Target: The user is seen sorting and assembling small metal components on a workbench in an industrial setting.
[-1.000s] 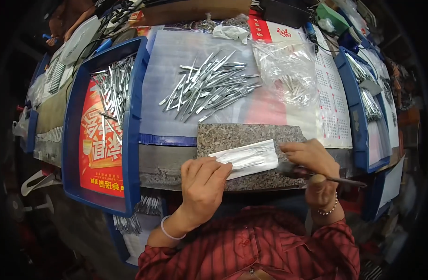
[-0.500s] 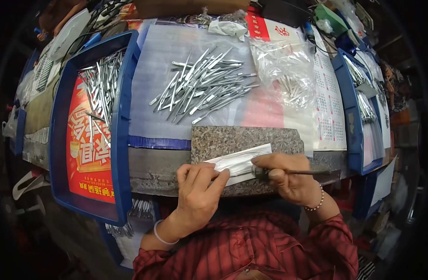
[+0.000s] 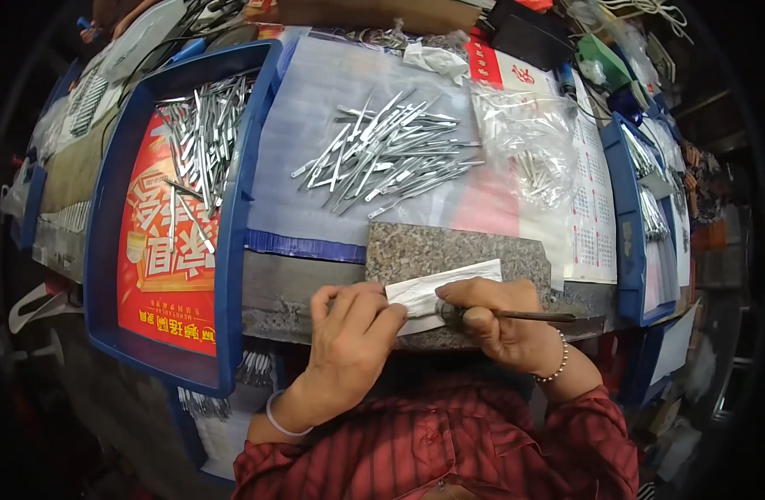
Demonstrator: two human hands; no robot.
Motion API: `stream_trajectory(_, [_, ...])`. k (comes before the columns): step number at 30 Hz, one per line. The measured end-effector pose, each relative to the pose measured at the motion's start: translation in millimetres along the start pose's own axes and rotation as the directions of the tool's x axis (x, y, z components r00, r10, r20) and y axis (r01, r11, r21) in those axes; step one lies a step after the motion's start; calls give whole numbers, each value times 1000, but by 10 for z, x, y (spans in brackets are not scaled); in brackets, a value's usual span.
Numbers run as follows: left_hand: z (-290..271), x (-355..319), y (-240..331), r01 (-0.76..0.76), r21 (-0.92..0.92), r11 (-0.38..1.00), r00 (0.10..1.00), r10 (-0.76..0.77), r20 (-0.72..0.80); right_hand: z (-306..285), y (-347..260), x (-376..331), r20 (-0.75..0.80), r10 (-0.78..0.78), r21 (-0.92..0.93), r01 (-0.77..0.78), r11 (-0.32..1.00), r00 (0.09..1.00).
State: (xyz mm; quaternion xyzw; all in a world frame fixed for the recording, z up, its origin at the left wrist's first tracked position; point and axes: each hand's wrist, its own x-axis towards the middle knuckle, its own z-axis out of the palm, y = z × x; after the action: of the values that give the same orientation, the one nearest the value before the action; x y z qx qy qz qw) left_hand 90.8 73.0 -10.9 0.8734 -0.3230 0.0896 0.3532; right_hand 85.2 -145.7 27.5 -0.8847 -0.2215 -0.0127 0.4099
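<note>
A folded white pad (image 3: 416, 283) lies aslant on a speckled granite slab (image 3: 457, 243) at the table's near edge. My left hand (image 3: 349, 342) is closed at the pad's left end, fingers bent and thumb pressed down. My right hand (image 3: 503, 321) is closed round a tool with a slim brown handle (image 3: 537, 317), which points right. The tool's dark rounded end is at the pad's lower edge, mostly behind my fingers. Whether a thin metal piece lies under my fingertips cannot be made out. Beyond the slab is a loose pile of slim silvery metal pieces (image 3: 391, 154).
A blue tray (image 3: 237, 208) on the left holds more silvery pieces on a red printed sheet. Clear plastic bags (image 3: 528, 125) lie right of the pile. Another blue tray (image 3: 628, 225) stands at the right. A crumpled white tissue (image 3: 437, 60) sits at the back.
The whole view has shifted, so the tabletop sits farther right in the picture. My right hand has slid left along the pad, closer to my left hand, which still presses the pad's left end.
</note>
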Motion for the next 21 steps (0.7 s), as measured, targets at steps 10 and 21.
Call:
stream_trajectory(10, [-61,-60,-57,30,0,1000,999,-30,38,221,-188,239,52,-164,-48,166,985,985])
stream_trajectory(21, [-72,-98,-50,18,-4,1000,1000,-18,-1,-84,-322,-24,-180,-94,141,121,983,979])
